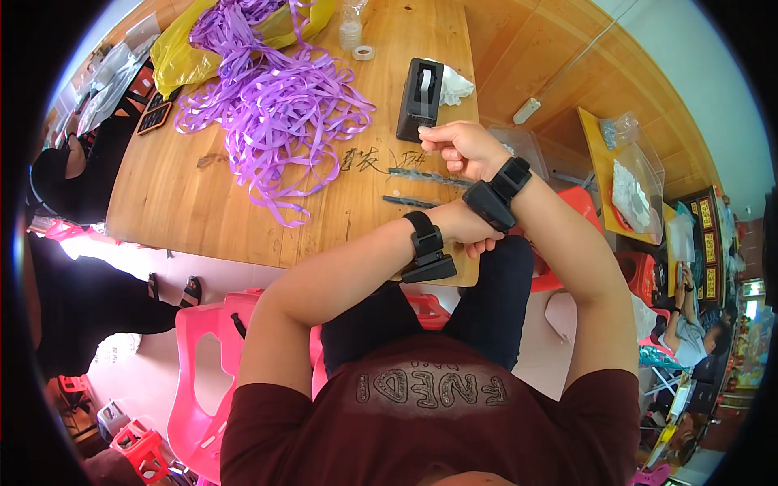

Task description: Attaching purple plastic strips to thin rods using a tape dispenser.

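Observation:
My right hand (463, 148) reaches over the table's right side, thumb and forefinger pinched at the front end of a black tape dispenser (411, 113). They seem to grip the clear tape there, though its end is hard to make out. A pale tape roll (425, 80) sits in the dispenser. My left hand (463, 224) is under my right wrist at the table's near edge, partly covered, its fingers curled; what they hold is hidden. Two thin dark strips (429, 176) (409, 201) lie beside my hands. Black devices are strapped to both wrists.
Tangled purple ribbon (284, 121) spills from a yellow bag (182, 61) over the wooden table (162, 186). A small tape roll (363, 53), a clear bottle (351, 32) and crumpled white tissue (456, 85) lie farther back. A pink chair (190, 356) and other people stand around.

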Motion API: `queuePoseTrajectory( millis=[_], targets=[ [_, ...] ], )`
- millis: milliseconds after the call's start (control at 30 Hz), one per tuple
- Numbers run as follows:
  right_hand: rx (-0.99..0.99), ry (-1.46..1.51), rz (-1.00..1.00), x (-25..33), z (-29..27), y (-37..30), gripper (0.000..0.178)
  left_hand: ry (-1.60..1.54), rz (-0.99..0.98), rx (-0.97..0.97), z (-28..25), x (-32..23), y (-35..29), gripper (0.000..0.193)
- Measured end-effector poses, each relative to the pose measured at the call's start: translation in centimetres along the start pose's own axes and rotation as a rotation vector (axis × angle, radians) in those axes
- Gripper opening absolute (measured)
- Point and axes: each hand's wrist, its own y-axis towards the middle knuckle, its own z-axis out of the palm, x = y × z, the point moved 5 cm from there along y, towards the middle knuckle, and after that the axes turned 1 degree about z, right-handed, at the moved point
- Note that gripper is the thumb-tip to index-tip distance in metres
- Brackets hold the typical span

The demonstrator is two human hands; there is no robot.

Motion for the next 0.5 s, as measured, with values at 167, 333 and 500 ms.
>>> queuePoseTrajectory(
  millis=[167,333,500],
  targets=[
    [-0.001,-0.200,0.143,-1.2,-0.9,-0.6,0.020,0.071,-0.019,0.003,0.1,-0.4,-0.2,0.022],
    [0.053,-0.425,-0.107,1.7,-4.2,-5.7,0.018,0.029,-0.022,0.032,-0.5,0.4,0.3,0.030],
    [0.078,-0.917,-0.052,1.2,-8.0,-9.6,0.026,-0.074,-0.089,0.098,-0.5,-0.4,-0.4,0.045]
  ],
)
